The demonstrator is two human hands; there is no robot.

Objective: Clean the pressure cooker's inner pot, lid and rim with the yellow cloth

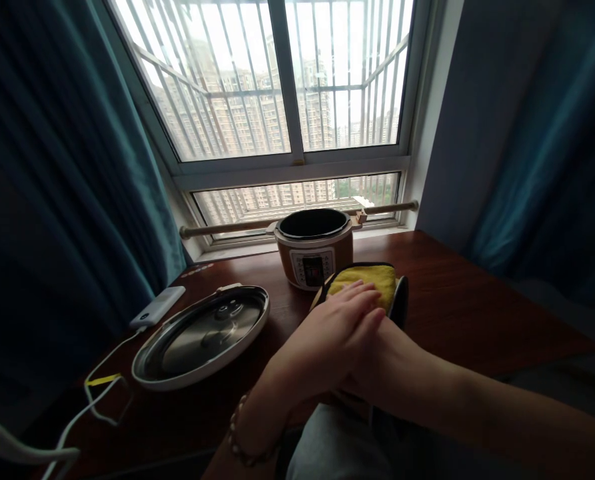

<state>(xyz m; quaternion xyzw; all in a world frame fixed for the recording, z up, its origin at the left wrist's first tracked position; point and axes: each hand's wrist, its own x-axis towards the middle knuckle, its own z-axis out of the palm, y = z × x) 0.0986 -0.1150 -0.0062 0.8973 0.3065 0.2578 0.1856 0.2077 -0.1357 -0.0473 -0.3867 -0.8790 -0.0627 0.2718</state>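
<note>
My left hand, a bead bracelet on its wrist, lies flat with fingers stretched out on a yellow cloth. The cloth covers a dark round piece with a black rim, tilted in front of me. My right arm reaches in from the right, and my right hand is tucked under the left hand, its fingers hidden. Just behind the cloth stands a brown electric cooker with no lid and a black inner pot.
A shiny metal lid lies on the dark wooden table to the left. A white power bank and white cable lie at the left edge. Behind are a barred window, a wooden rail and teal curtains.
</note>
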